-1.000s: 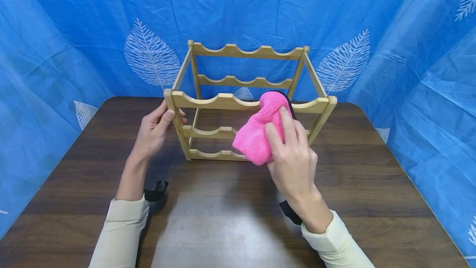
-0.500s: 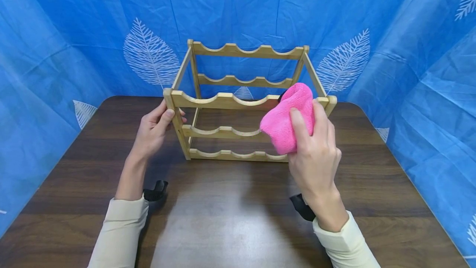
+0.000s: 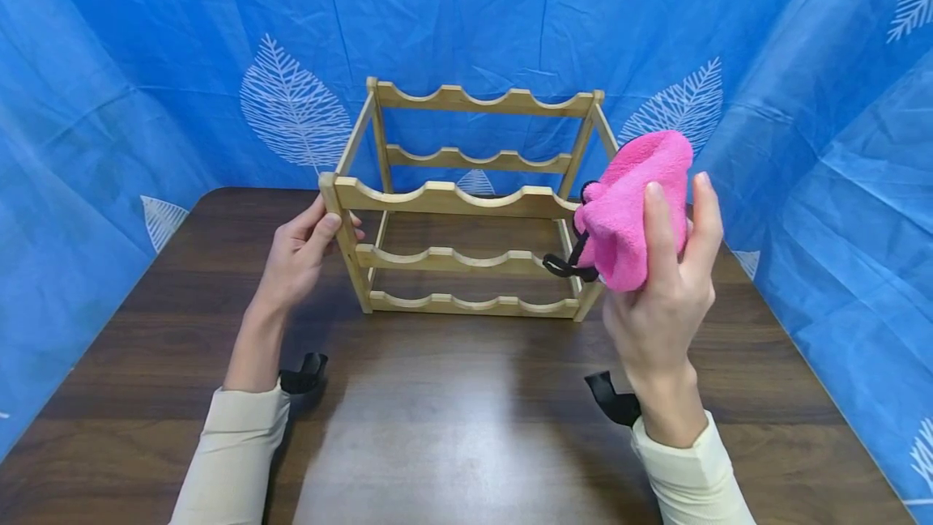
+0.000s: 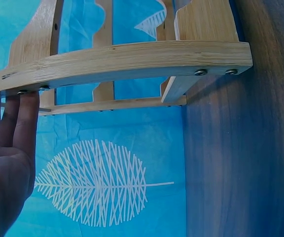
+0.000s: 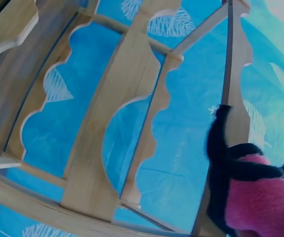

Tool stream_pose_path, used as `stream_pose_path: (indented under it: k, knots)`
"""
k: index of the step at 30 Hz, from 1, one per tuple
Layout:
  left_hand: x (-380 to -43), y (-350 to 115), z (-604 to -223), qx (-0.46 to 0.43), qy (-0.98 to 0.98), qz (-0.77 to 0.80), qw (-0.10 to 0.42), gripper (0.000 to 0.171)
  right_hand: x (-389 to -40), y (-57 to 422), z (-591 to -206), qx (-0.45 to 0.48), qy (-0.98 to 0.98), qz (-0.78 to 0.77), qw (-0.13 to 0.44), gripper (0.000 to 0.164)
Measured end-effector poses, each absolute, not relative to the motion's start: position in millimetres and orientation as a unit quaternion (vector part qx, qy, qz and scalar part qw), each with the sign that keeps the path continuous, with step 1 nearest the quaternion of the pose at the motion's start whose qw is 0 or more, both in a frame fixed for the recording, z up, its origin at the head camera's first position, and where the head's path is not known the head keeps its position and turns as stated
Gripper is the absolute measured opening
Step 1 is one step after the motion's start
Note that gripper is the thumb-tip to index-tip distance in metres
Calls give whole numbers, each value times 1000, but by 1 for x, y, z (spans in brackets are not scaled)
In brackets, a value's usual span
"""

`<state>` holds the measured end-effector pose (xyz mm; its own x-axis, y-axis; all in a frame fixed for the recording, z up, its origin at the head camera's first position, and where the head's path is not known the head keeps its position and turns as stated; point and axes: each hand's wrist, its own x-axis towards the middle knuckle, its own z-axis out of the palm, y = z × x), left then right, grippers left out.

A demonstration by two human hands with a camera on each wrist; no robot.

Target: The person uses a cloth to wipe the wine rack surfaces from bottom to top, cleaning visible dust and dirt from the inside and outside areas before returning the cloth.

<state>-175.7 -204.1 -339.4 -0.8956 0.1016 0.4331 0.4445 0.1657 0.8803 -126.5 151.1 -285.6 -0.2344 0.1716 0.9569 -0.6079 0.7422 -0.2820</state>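
A light wooden wine rack (image 3: pixel 445 198) with scalloped rails stands upright on the table. My left hand (image 3: pixel 291 262) grips its left front post, thumb in front and fingers behind. In the left wrist view, fingertips of the left hand (image 4: pixel 14 148) lie against the post. A pink plush cloth (image 3: pixel 634 213) with black edging and a hanging black loop is held in my right hand (image 3: pixel 663 306) at the rack's right front corner, covering that corner in the head view. Whether the cloth touches the wood is hidden there. The right wrist view shows the cloth (image 5: pixel 260 205) beside a rail.
The dark wood-grain table (image 3: pixel 437 395) stretches out in front of and beside the rack. Behind and around it hangs a blue curtain (image 3: pixel 481 14) with white leaf prints. Black straps sit at both wrists.
My right hand has moved the cloth rightward along the top front rail to the right corner, rising slightly. The cloth has turned, so its black loop shows. My left hand and the rack stay put.
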Motion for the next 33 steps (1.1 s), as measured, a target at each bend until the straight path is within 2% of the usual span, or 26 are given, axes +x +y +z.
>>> stream_pose_path:
  k: [7, 18, 22, 26, 29, 33]
  knots:
    - [-177, -204, -340, -182, -747, -624, 140, 42, -129, 157, -291, 153, -799, 257, 522, 40]
    - [-177, -203, -341, -180, -736, -639, 136, 42, -120, 158, -295, 159, -891, 176, 386, 78]
    - [-176, -204, -342, -177, -737, -638, 136, 42, -119, 156, -297, 154, -889, 191, 387, 72]
    - [-175, -204, -342, -177, -739, -636, 136, 42, -121, 152, -298, 151, -869, 215, 419, 49]
    - [-176, -204, -342, -178, -736, -639, 137, 41, -123, 150, -298, 155, -854, 230, 440, 50]
    - [-176, -203, -341, -179, -736, -638, 139, 41, -123, 147, -300, 157, -844, 244, 450, 61]
